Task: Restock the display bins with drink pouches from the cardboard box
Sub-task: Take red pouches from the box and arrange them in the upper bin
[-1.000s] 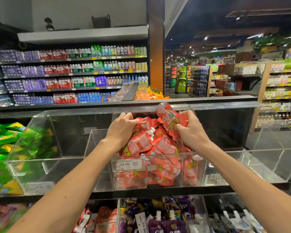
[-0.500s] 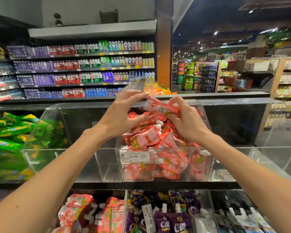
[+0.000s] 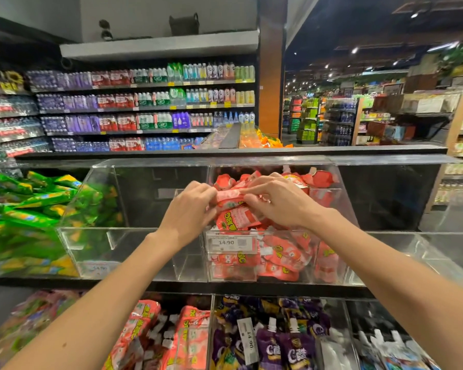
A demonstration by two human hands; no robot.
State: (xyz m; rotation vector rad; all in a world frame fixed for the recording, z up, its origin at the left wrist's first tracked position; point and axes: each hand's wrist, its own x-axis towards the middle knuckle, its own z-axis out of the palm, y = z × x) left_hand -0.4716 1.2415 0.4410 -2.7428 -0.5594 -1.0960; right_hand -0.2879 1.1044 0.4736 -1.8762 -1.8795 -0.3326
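Observation:
A clear acrylic display bin [image 3: 340, 198] in the middle of the upper row is heaped with red drink pouches [image 3: 281, 257]. Both hands are over the heap. My left hand [image 3: 190, 212] pinches the left end of one red pouch [image 3: 229, 196] lying on top. My right hand [image 3: 275, 201] grips the same pouch from the right, fingers curled over it. The cardboard box is out of view.
The clear bin [image 3: 104, 236] to the left holds nothing; further left lie green pouches [image 3: 30, 209]. The lower row has red pouches [image 3: 187, 335], purple pouches [image 3: 278, 345] and white ones [image 3: 385, 345]. A price tag [image 3: 231, 243] reads 14.90. Bottle shelves [image 3: 145, 102] stand behind.
Both hands have come lower onto the heap with the red pouch held between them; the left hand's fingers, spread half a second ago, now close on the pouch. The view has tilted down.

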